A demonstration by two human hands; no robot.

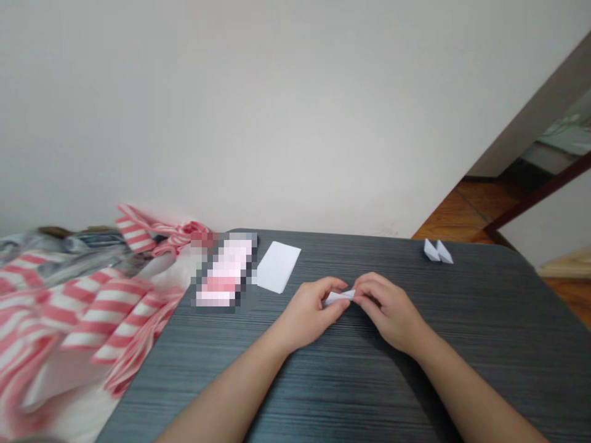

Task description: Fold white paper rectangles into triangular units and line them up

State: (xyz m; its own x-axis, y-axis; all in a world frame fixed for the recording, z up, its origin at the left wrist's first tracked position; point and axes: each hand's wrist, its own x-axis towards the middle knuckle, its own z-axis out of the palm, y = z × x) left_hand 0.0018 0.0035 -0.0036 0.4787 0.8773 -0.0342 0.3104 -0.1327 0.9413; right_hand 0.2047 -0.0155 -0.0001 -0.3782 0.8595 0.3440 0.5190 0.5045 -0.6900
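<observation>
A small folded piece of white paper [336,298] is pinched between my two hands, just over the dark table. My left hand [311,311] closes on its left part, thumb in front and fingers behind. The fingertips of my right hand [390,311] grip its right end. Parts of the paper are hidden by my fingers. Beyond my left hand lies a stack of white paper sheets [279,267]. Two folded white paper pieces [438,251] stand side by side near the far right edge of the table.
The dark wood-grain table [484,344] backs onto a pale wall [295,111]. A blurred-out flat pink and white object [226,274] lies at its left edge. Red-and-white striped cloth [111,307] is heaped on the left. Wooden floor [457,209] shows at right.
</observation>
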